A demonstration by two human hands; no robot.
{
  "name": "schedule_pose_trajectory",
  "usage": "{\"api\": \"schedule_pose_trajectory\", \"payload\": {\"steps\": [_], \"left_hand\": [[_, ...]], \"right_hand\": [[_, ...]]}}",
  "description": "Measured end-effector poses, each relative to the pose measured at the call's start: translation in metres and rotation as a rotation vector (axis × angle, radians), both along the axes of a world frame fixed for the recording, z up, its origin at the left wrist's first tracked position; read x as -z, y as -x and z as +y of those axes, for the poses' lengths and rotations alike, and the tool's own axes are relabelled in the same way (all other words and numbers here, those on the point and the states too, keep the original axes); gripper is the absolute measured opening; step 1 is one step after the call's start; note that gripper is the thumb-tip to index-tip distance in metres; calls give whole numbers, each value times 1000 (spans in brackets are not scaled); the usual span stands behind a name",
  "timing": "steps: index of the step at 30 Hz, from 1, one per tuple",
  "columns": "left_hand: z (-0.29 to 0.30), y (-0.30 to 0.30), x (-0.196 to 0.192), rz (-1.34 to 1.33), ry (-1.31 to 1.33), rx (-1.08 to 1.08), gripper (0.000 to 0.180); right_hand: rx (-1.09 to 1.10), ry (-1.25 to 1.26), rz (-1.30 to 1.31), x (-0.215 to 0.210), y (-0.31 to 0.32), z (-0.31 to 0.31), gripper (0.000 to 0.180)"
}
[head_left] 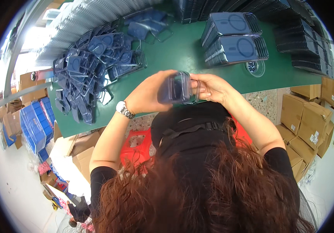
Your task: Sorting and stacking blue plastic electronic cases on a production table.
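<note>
Centre frame, left hand (148,93) and right hand (213,87) are grasping phone cases (180,88); uneven squeezing would be risking slippage.

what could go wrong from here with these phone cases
The phone cases between the left hand and right hand are near the green table's front edge, so a slip might drop them.

The loose heap of cases reaches close to that edge; a knock could push some off.

The nearer upright stack could topple toward the round clear dish if bumped.
</note>
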State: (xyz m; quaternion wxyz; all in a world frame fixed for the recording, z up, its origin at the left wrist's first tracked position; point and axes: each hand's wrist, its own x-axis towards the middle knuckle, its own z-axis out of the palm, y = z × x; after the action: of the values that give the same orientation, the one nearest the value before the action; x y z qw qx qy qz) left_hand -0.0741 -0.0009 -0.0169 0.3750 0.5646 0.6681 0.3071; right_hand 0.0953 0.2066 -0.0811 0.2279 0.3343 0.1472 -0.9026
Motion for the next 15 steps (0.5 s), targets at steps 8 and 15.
{"api": "schedule_pose_trajectory", "payload": {"steps": [8, 15], "left_hand": [[-24, -60, 26, -185, 143, -139, 103], [25, -82, 64, -668, 276, -262, 117]], "right_hand": [[-140, 197, -67, 27, -27, -23, 17], [-282, -125, -63, 35, -41, 6, 47]]}}
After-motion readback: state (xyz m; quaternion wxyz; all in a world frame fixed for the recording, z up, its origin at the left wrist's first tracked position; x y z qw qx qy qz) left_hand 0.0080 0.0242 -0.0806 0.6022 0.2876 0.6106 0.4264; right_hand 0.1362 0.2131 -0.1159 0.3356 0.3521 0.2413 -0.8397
